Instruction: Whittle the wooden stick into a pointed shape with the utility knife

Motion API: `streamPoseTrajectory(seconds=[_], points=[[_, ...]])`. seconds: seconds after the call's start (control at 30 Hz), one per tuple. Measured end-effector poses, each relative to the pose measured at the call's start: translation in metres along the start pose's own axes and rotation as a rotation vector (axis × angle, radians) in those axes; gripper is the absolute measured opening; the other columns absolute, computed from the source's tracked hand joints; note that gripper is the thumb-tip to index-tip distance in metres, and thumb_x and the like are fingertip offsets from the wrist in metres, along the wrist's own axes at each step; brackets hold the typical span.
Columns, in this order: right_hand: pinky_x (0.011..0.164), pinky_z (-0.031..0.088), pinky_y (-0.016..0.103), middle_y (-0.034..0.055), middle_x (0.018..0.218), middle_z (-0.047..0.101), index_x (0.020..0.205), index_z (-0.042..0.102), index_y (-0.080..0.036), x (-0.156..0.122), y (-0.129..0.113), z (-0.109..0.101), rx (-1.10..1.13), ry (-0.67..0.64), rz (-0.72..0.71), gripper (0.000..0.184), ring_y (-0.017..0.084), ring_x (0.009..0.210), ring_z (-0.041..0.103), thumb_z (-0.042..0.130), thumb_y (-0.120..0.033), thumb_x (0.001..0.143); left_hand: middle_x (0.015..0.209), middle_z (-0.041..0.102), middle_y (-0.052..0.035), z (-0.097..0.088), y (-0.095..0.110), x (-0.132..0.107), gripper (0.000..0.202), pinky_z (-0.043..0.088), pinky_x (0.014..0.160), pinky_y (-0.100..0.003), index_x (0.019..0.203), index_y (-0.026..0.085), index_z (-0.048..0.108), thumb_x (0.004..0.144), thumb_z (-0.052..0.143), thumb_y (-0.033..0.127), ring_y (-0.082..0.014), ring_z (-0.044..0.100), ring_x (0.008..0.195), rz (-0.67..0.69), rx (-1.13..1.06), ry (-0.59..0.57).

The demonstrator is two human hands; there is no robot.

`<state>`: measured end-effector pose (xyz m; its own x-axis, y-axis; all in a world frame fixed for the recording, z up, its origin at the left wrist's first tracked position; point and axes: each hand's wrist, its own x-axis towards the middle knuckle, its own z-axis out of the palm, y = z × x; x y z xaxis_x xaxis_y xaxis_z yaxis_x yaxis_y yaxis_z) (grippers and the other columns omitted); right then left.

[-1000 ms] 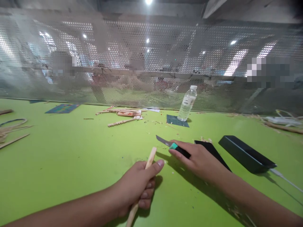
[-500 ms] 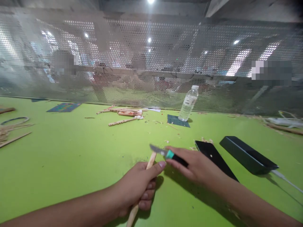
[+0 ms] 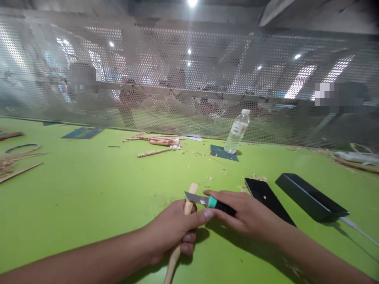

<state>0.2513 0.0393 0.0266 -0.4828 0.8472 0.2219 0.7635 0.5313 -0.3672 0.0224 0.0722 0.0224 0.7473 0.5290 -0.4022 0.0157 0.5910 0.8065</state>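
Note:
My left hand (image 3: 174,230) is closed round a pale wooden stick (image 3: 191,192) that pokes up past my thumb and out below my fist. My right hand (image 3: 250,213) grips a knife (image 3: 211,202) with a black and teal handle. Its grey blade lies across the stick just above my left thumb. Both hands hover low over the green table (image 3: 89,189).
A black phone (image 3: 268,197) and a black box (image 3: 310,196) lie right of my right hand. A clear water bottle (image 3: 237,132) stands on a dark mat (image 3: 222,152) near the perforated screen (image 3: 189,79). Carved sticks (image 3: 156,144) and shavings lie beyond; more strips (image 3: 14,163) at far left.
My right hand has brought the knife leftwards from beside the stick until the blade rests across it. My left hand has kept its hold on the stick.

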Motion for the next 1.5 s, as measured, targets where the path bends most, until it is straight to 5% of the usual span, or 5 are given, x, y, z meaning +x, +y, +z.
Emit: streamPoseTrajectory(seconds=[0.23,0.5,0.8,1.3,1.5], points=[[0.092,0.061,0.043,0.0136,0.13,0.075,0.137,0.066,-0.02,-0.002,-0.011,0.005,0.021,-0.051,0.027,0.046,0.029,0.109,0.076,0.05,-0.047,0.105,0.05,0.03,0.0155,0.007,0.001,0.0,0.055,0.024,0.036,-0.013,0.088,0.022,0.051,0.074,0.086,0.063,-0.0021,0.02,0.042,0.009,0.067,0.078],[0.093,0.06,0.056,0.0216,0.129,0.073,0.139,0.065,-0.01,0.001,0.006,0.003,-0.137,0.149,0.228,0.057,0.037,0.112,0.074,0.042,-0.05,0.107,0.055,0.037,0.0146,0.009,-0.005,-0.002,0.037,0.026,0.033,-0.012,0.094,0.025,0.042,0.099,0.062,0.055,-0.0022,0.023,0.04,-0.031,0.021,0.169],[0.088,0.061,0.039,0.0113,0.123,0.078,0.128,0.071,-0.022,0.001,-0.004,-0.004,-0.001,-0.018,0.044,0.041,0.027,0.103,0.077,0.049,-0.049,0.106,0.048,0.038,0.015,0.004,-0.003,-0.001,0.057,0.046,0.038,-0.015,0.101,0.022,0.053,0.076,0.082,0.065,-0.0041,0.035,0.036,0.092,0.097,0.026],[0.09,0.062,0.052,0.0189,0.131,0.073,0.142,0.063,-0.014,-0.006,-0.018,0.013,-0.115,0.023,0.14,0.055,0.036,0.107,0.076,0.044,-0.051,0.106,0.051,0.035,0.0154,0.011,0.0,0.0,0.065,0.022,0.031,-0.012,0.085,0.024,0.043,0.069,0.079,0.077,-0.0018,0.023,0.039,-0.001,0.099,0.199],[0.078,0.065,0.047,0.0191,0.118,0.078,0.14,0.063,-0.013,-0.003,-0.017,0.016,-0.212,0.075,0.174,0.057,0.033,0.094,0.079,0.039,-0.053,0.108,0.053,0.034,0.0153,0.011,0.003,-0.001,0.053,0.021,0.031,-0.012,0.09,0.023,0.046,0.084,0.074,0.067,-0.0016,0.02,0.04,-0.009,0.06,0.193]])
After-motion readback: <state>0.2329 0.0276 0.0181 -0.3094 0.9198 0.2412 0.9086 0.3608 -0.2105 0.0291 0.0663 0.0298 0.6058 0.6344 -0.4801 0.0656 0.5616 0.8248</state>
